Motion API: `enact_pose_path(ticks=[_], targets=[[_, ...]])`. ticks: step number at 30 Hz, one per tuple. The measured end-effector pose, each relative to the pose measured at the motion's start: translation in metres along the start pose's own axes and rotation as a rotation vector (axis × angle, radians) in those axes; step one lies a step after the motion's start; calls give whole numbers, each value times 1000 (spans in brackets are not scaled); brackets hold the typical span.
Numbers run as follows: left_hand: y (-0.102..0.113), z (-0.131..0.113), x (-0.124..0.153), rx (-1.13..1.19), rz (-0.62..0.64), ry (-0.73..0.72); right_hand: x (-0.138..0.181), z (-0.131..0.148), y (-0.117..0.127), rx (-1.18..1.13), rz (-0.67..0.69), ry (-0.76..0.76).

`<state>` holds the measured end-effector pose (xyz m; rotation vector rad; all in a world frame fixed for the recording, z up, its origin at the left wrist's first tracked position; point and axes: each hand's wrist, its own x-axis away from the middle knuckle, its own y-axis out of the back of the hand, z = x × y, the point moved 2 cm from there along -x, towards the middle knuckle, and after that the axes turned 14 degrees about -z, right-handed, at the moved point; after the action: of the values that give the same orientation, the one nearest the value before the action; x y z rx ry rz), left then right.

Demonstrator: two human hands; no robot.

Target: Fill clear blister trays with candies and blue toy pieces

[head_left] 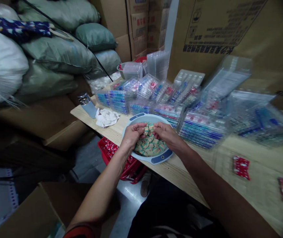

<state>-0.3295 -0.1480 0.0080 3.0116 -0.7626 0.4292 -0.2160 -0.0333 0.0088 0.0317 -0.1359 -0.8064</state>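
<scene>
A light-blue basin (129, 122) with dark-blue handle patches stands on the wooden table, filled with many small beige-and-green blocks (149, 147). Above the heap, my left hand (133, 133) pinches a small block (150, 128) from one side. My right hand (165, 133) has thumb and fingers closed on a block at the same spot, facing the left. Whether both hands share one block or hold separate ones I cannot tell, since fingers cover part of them.
Clear plastic packs (200, 127) with blue and red contents line the table behind the basin. A white cloth (106, 117) and a blue bottle (88, 105) stand left. Red packets (241, 167) lie right. Below sits a red basket (103, 153). Sacks (57, 56) and cartons (138, 26) rise behind.
</scene>
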Motion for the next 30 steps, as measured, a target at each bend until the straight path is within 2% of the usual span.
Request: enact_pose_path(ticks=[6,10,14,19,22,24,28,30], targets=[[-4,3,4,12,102,65,-4,-9,-5,437,-34,211],[-5,4,7,31,190,18,-3,-9,-6,523,-58,248],[-2,2,7,70,123,16,-3,-11,-5,406,-56,213],[0,0,4,111,33,99,-4,-9,-1,30,-79,41],[-1,2,5,51,22,103,-2,-6,-1,-60,-28,79],[-4,3,7,5,71,100,0,-5,-1,37,-18,176],[-8,3,12,-29,227,85,4,-1,-4,437,-104,356],[-8,2,12,-11,218,80,7,0,-4,548,-131,383]])
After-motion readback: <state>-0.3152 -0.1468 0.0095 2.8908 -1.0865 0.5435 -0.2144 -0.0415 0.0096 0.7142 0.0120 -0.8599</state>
